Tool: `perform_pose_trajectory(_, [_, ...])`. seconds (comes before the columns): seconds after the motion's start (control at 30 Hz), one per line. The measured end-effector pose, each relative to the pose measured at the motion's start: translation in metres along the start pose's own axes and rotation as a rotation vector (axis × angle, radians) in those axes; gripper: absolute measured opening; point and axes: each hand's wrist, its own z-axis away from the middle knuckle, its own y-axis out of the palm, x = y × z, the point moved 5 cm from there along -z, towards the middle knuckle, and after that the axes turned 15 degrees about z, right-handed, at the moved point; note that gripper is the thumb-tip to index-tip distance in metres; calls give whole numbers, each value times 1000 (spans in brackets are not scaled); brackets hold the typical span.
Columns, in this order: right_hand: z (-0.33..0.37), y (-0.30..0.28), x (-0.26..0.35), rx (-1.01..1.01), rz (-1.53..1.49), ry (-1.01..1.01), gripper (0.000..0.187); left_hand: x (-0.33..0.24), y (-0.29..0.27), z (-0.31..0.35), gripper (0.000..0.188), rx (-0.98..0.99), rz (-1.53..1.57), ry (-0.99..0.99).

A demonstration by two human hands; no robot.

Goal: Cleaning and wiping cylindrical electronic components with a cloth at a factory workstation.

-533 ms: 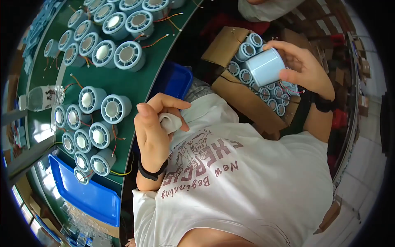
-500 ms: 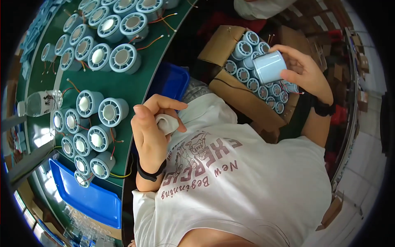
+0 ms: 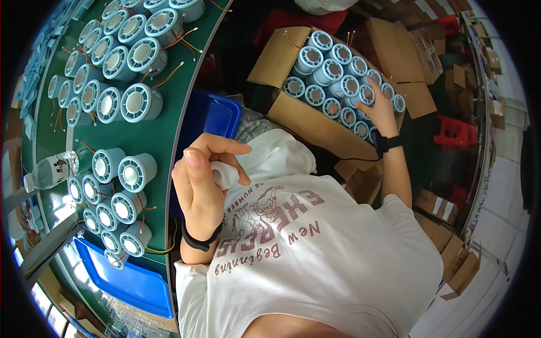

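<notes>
Right hand: thumb and fingers around one can; can't tell how tight.
Can: in the box, well right of the left hand; round end faces up, lean hard to tell.
Left hand: curled around a white wad.
Box: open on top; near wall left of the right hand.
Table: edge just left of the left hand.

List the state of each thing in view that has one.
Left hand: curled around white wad
White wad: held
Right hand: fingers on blue cylinder
Blue cylinder: inside box, right hand touching it
Box: open, flaps spread, packed with cylinders
Bench cylinders: ringed ends showing
Bottle: capped
</notes>
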Motion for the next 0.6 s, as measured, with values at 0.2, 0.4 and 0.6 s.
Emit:
perform_pose_trajectory(0.2, [-4, -32, 31, -81, 229, -74, 65, -1, -7, 3, 65, 14, 69, 29])
perform_pose_trajectory(0.4, [-36, -136, 185, -108, 124, -466, 47, -2, -21, 6, 57, 44, 139, 131])
perform_pose_trajectory(0.6, [-52, -173, 316, -68, -33, -804, 37, -2, -42, 19, 50, 12, 140, 168])
